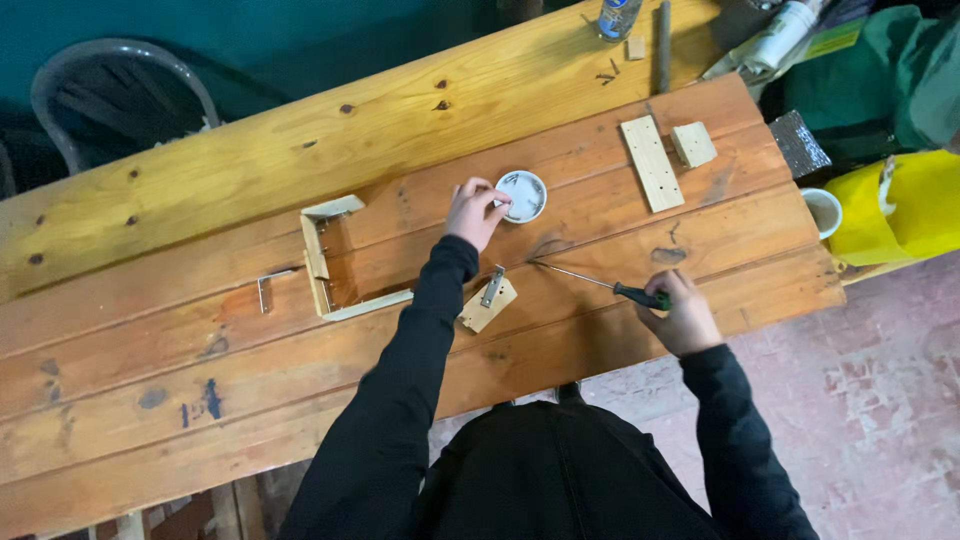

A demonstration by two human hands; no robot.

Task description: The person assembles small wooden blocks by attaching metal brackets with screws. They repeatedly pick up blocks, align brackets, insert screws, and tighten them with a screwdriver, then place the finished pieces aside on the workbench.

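My left hand point(475, 211) reaches to the rim of a small round white dish point(525, 195) on the wooden table point(200, 330), fingers pinched at its edge. My right hand point(682, 314) grips the dark handle of a long thin screwdriver point(590, 281), whose shaft lies along the table pointing left. Between my arms lies a small wood block with a metal hinge plate point(488, 299) on it. An open three-sided wooden frame point(330, 260) rests left of my left arm.
A flat wood strip point(651, 162) and a small wood square point(693, 144) lie at the far right. A metal bracket point(266, 288) lies left of the frame. A cup point(823, 210), yellow bag point(900, 205), a bottle point(616, 17) and grey chair point(115, 95) surround the table.
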